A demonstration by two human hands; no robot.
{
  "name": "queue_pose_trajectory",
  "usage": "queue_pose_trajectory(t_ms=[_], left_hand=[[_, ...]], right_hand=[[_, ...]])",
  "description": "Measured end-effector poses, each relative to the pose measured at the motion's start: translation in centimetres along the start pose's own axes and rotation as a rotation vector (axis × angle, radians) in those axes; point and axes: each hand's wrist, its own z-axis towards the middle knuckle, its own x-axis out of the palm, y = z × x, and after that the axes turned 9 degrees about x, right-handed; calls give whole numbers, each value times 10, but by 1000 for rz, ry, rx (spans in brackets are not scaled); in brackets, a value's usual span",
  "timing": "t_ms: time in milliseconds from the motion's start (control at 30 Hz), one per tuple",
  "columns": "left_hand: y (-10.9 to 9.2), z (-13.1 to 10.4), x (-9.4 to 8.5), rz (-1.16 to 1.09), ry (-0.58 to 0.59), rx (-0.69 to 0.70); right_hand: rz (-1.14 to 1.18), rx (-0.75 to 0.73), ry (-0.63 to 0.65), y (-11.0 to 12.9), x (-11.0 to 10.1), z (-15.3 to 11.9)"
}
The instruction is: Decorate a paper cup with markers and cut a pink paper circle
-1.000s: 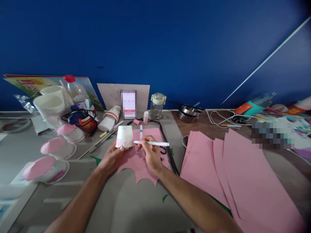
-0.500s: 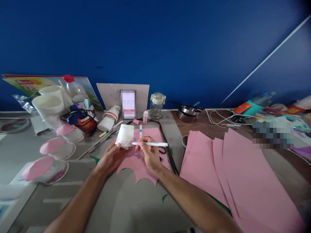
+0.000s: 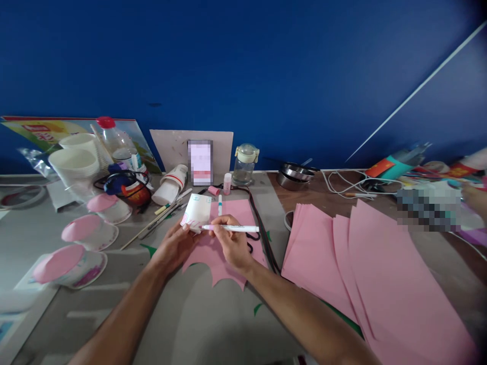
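Above a scalloped pink sheet, the left hand grasps a tilted white cup, likely to steady its side for the marker pinched in the right hand; left of the grip sit pink-topped cups; farther left, nested cups; beyond the grip, a lidded jar, its contents unclear.

The left forearm and the right forearm were bare, slim at the wrists and broader toward the lower edge of the view. The left hand and right hand were bare too, with fine finger detail too small to make out.
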Motion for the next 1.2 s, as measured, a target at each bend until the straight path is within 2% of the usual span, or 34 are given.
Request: queue_pose_trajectory(t_ms=[300,600,900,1200], left_hand=[[0,0,0,20,-19,-3],[0,1,0,10,22,0],[-1,0,1,5,-3,2],[2,1,-4,12,-12,-13]], right_hand=[[1,3,5,-3,0,1],[-7,2,15,-2,0,1],[-24,18,9,-2,0,1],[28,47,-42,-1,0,3]])
